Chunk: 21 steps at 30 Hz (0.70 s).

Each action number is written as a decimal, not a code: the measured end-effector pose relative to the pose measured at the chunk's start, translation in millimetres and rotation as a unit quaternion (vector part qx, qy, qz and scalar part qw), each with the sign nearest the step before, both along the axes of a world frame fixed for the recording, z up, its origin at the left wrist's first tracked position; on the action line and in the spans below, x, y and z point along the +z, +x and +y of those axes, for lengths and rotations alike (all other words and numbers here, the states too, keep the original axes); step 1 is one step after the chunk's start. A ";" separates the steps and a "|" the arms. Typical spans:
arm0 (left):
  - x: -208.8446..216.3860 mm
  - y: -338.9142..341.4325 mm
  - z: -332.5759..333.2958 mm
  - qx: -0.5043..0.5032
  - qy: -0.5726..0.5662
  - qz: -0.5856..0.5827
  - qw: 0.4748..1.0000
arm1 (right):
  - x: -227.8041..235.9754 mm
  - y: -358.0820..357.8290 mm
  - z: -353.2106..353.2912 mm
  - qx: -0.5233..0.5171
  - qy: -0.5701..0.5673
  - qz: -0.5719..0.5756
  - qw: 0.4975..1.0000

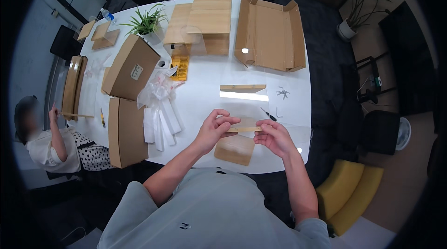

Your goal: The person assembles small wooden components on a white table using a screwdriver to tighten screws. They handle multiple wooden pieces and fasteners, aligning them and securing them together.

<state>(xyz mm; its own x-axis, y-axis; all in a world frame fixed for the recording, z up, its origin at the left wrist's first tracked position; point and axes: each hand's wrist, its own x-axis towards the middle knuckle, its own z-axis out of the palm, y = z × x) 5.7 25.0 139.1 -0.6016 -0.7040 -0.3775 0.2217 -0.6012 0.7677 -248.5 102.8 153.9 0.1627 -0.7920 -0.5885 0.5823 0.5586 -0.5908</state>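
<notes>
one big white table (pixel 200 95) takes up most of the view, and it's pretty loaded. next biggest is another person (pixel 51 151) sitting off to the left. up at the far right of the table there's an open cardboard tray (pixel 270 30), and on the left two brown cardboard boxes (pixel 128 132) sit one beyond the other. a bunch of light wooden boards (pixel 209 14) is at the far side, left of the tray, with a potted plant (pixel 145 22) left of those. a messy heap of plastic wrapping (pixel 163 114) lies just right of the boxes. a wooden panel (pixel 234 150) with rounded corners lies flat by the near edge, below the hands. the right hand (pixel 275 139) has thumb and fingers pinching the right end of a short wooden strip (pixel 247 129), which is up in front of the person's chest, running roughly left to right. the left hand (pixel 213 131) is at the other end with fingers curled, but i can't tell if it's actually gripping. another wooden piece (pixel 242 87) lies a bit beyond the hands. smallest bits, off to the right: a dark-handled screwdriver (pixel 271 117), an l-shaped hex key (pixel 279 113) just beside it, and a little pile of screws (pixel 282 93) farther back.
</notes>
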 end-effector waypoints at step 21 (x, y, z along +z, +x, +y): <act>-7.6 -0.7 -1.4 -0.011 -0.069 0.029 0.997 | -11.4 1.2 1.5 0.019 -0.055 -0.001 0.998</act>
<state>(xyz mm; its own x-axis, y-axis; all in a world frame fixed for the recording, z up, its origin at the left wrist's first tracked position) 4.9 23.6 131.4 -0.6350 -0.7334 -0.2425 0.2565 -0.4963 0.8294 -247.3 104.2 142.4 0.1939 -0.8455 -0.4975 0.5631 0.5112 -0.6493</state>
